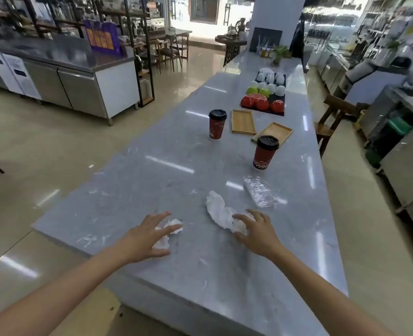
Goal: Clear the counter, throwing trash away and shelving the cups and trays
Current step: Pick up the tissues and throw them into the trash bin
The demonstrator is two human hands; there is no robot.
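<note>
Two hands reach over the near end of the grey counter (132, 180). Left hand (147, 235): fingers spread and straight, positioned over a small crumpled white tissue (170, 226); whether the fingertips touch it cannot be determined. Right hand (256, 230): fingers apart and slightly curved, resting on the near end of a longer crumpled white tissue (218, 209); no closed grip is visible.

Just beyond the longer tissue, to the right, lies a crumpled clear plastic wrapper (258, 191). Farther on stands a red paper cup with a black lid (264, 152), upright. A second red lidded cup (217, 124) stands upright farther away and to the left. Between and behind the cups lie two wooden trays: one (243, 122) square to the counter, the other (274, 133) angled, its near corner behind the nearer cup.

Beyond the trays, a black mat (279, 113) holds red, green and white cups (271, 81). A small potted plant (280, 53) stands at the far end.
</note>
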